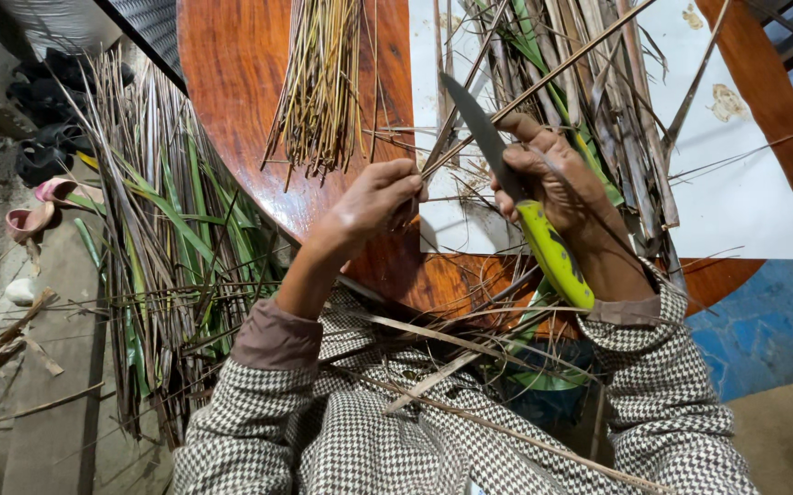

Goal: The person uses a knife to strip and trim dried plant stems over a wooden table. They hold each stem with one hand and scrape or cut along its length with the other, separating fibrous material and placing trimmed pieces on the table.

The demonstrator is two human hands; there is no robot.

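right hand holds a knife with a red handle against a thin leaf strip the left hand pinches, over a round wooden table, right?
Not quite: the head view shows the knife in the right hand has a yellow-green handle, not red. The left hand does pinch the thin leaf strip over the round wooden table.

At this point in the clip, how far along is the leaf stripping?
Done: a bundle of thin stripped ribs lies on the round table. In hand: the left hand pinches one rib while the right hand holds a green-handled knife against it. Left: a pile of uncut leaves on the floor to the left, and more leaves on the white sheet.
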